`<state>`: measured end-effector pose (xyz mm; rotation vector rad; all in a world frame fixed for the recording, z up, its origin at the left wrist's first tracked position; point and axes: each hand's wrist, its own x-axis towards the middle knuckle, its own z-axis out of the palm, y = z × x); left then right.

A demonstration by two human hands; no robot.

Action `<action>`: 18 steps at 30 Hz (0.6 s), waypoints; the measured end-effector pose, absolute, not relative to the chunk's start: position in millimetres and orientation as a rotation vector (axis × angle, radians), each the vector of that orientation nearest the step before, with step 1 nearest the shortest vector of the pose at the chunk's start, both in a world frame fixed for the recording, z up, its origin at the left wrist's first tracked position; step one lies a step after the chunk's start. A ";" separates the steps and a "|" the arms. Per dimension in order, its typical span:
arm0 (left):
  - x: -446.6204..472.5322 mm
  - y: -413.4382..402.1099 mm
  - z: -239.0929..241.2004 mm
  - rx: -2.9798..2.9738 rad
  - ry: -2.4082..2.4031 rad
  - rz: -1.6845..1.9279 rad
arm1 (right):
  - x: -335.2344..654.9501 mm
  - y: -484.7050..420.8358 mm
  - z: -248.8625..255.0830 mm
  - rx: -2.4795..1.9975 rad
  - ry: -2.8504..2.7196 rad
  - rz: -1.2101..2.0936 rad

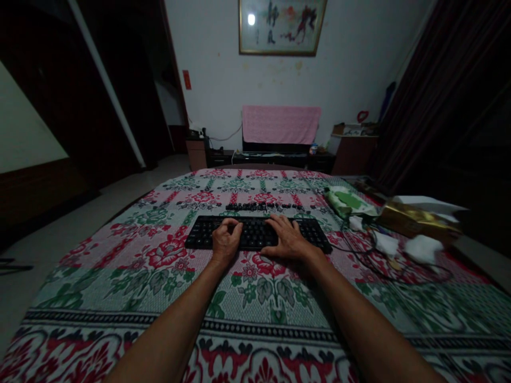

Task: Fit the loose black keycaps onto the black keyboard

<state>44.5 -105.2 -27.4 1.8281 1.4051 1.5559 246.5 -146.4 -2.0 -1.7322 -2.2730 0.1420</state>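
Note:
A black keyboard [255, 232] lies flat on a bed covered with a red, green and white floral spread [167, 266]. My left hand [225, 240] rests on the keyboard's left half with its fingers curled in, thumb and forefinger pinched together over the keys. My right hand [286, 237] lies flat on the right half, fingers stretched out over the keys. Just beyond the keyboard runs a row of loose black keycaps [259, 206]. What the left hand's pinch holds is too small to make out.
To the right on the bed lie a green and white packet [348, 202], a gold box [415, 221], white tissues [423, 247] and a dark cable [371, 258]. A pink cloth [281, 124] covers furniture at the far wall. Bare floor [59, 229] is on the left.

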 end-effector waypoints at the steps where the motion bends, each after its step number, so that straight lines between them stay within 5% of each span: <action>1: 44.5 -104.9 -27.7 1.821 1.399 1.553 | 248.0 -145.4 -2.7 -1.736 -2.281 0.162; 18: 59.2 -68.7 5.1 1.784 1.642 1.238 | 250.2 -146.4 -17.9 -1.706 -2.283 0.044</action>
